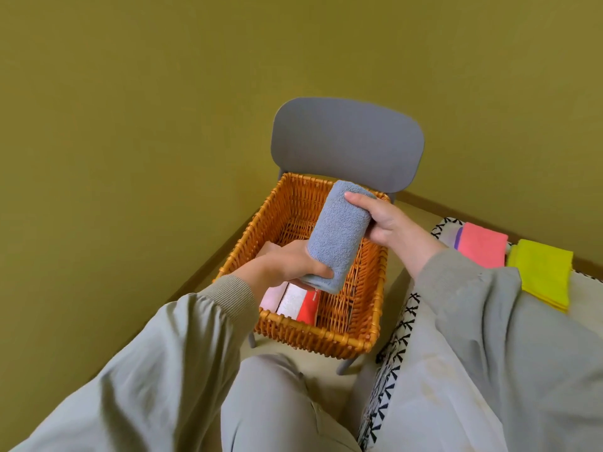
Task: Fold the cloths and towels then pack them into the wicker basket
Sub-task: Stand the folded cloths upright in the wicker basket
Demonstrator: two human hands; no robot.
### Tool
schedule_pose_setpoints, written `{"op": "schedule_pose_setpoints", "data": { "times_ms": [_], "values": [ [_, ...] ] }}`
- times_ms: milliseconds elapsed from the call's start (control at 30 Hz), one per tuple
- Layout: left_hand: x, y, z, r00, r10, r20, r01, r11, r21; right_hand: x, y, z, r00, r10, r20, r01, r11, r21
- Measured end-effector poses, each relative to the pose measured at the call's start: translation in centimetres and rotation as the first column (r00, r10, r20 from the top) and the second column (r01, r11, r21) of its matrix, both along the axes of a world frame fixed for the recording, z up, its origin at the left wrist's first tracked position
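A rolled grey-blue towel [337, 234] hangs above the orange wicker basket [346, 334], held at both ends. My left hand [287, 264] grips its near end, thumb on top. My right hand [385, 223] holds the far end with fingers curled round it. Folded cloths lie in the basket's near left corner: a pink one [272, 296], a white one [292, 303] and a red one [309, 308]. On a patterned surface to the right lie a folded pink cloth [483, 244] and a folded yellow cloth [543, 272].
The basket stands on a grey chair [347, 141] against an olive wall. The patterned black-and-white cover [401, 340] runs along the right. My knee in grey trousers [270, 396] is just in front of the chair.
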State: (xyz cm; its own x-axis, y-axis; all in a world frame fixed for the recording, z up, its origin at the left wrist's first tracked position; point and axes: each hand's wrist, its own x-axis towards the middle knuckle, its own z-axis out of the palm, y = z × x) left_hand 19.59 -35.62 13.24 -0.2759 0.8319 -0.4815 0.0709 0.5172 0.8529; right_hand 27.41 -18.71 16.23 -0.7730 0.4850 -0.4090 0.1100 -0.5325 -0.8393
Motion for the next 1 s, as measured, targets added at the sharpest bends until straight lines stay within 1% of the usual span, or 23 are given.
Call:
{"op": "schedule_pose_setpoints", "data": {
  "times_ms": [67,100,133,167,200,233,267,300,333,367,400,467,500,567,600,633,667,733,833,900,933,1000],
  "values": [
    [-0.1,0.4,-0.5,1.0,0.013,0.016,-0.014,0.999,0.046,0.0,0.4,-0.2,1.0,0.024,0.003,-0.024,1.0,0.009],
    [-0.1,0.5,-0.7,0.999,-0.007,0.032,0.005,0.998,0.068,-0.1,0.5,-0.1,0.999,0.043,0.007,-0.043,0.999,0.03],
    [-0.3,0.5,-1.1,0.998,-0.042,0.041,0.039,0.996,0.085,-0.1,0.8,-0.1,0.998,0.059,0.018,-0.06,0.995,0.076],
    [-0.5,0.4,-1.8,0.996,-0.091,0.017,0.089,0.992,0.086,-0.2,1.2,-0.1,0.997,0.06,0.038,-0.065,0.987,0.145],
    [-0.8,0.4,-2.5,0.986,-0.159,-0.05,0.162,0.985,0.062,-0.3,1.7,0.0,0.997,0.046,0.067,-0.06,0.972,0.227],
    [-1.0,0.2,-3.5,0.947,-0.26,-0.189,0.261,0.965,-0.023,-0.3,2.2,-0.1,0.995,0.011,0.103,-0.042,0.951,0.305],
    [-1.3,0.0,-4.6,0.831,-0.399,-0.388,0.357,0.917,-0.178,-0.3,2.7,-0.5,0.99,-0.033,0.137,-0.019,0.931,0.364],
    [-1.5,-0.2,-5.7,0.62,-0.538,-0.571,0.405,0.843,-0.355,-0.4,3.2,-1.1,0.982,-0.076,0.171,0.002,0.918,0.396],
    [-1.6,-0.6,-6.6,0.401,-0.627,-0.668,0.412,0.774,-0.48,-0.4,3.4,-1.8,0.972,-0.101,0.213,0.006,0.913,0.408],
    [-1.7,-0.8,-7.6,0.265,-0.668,-0.696,0.41,0.731,-0.546,-0.5,3.5,-2.6,0.959,-0.11,0.26,-0.007,0.912,0.411],
    [-1.8,-0.9,-8.5,0.21,-0.686,-0.696,0.406,0.709,-0.576,-0.7,3.3,-3.7,0.944,-0.104,0.312,-0.036,0.911,0.412],
    [-2.0,-0.8,-9.5,0.175,-0.711,-0.681,0.403,0.683,-0.609,-0.8,2.6,-5.4,0.911,-0.098,0.401,-0.095,0.896,0.435],
    [-2.4,-0.6,-9.9,0.164,-0.72,-0.675,0.399,0.674,-0.622,-1.0,2.4,-6.3,0.89,-0.105,0.443,-0.132,0.871,0.472],
    [-2.9,-0.6,-10.0,0.141,-0.744,-0.653,0.379,0.65,-0.659,-1.2,1.9,-7.3,0.845,-0.134,0.517,-0.234,0.778,0.583],
    [-3.1,-0.7,-10.0,0.143,-0.753,-0.642,0.368,0.642,-0.672,-1.3,1.6,-7.6,0.828,-0.143,0.543,-0.277,0.738,0.616],
    [-3.2,-0.9,-10.0,0.152,-0.758,-0.634,0.36,0.64,-0.679,-1.4,1.4,-7.9,0.814,-0.14,0.564,-0.298,0.732,0.612],
    [-3.2,-0.9,-10.0,0.161,-0.76,-0.63,0.356,0.64,-0.681,-1.6,1.2,-8.0,0.804,-0.114,0.583,-0.304,0.764,0.569],
    [-3.2,-1.0,-10.1,0.171,-0.757,-0.631,0.356,0.645,-0.676,-1.8,0.6,-7.9,0.761,-0.038,0.648,-0.314,0.852,0.419],
    [-3.2,-0.9,-10.3,0.161,-0.756,-0.635,0.351,0.645,-0.679,-1.9,0.4,-8.2,0.66,0.092,0.746,-0.351,0.915,0.198],
    [-3.3,-0.8,-10.3,0.154,-0.758,-0.634,0.355,0.641,-0.68,-1.8,0.2,-8.8,0.638,0.156,0.754,-0.295,0.954,0.052],
    [-3.4,-0.8,-10.3,0.148,-0.754,-0.64,0.359,0.644,-0.676,-1.8,0.0,-9.2,0.624,0.166,0.764,-0.28,0.96,0.019],
    [-3.3,-0.6,-10.1,0.141,-0.748,-0.649,0.363,0.649,-0.669,-1.9,-0.5,-9.6,0.587,0.163,0.793,-0.276,0.961,0.007]
  ]
}}
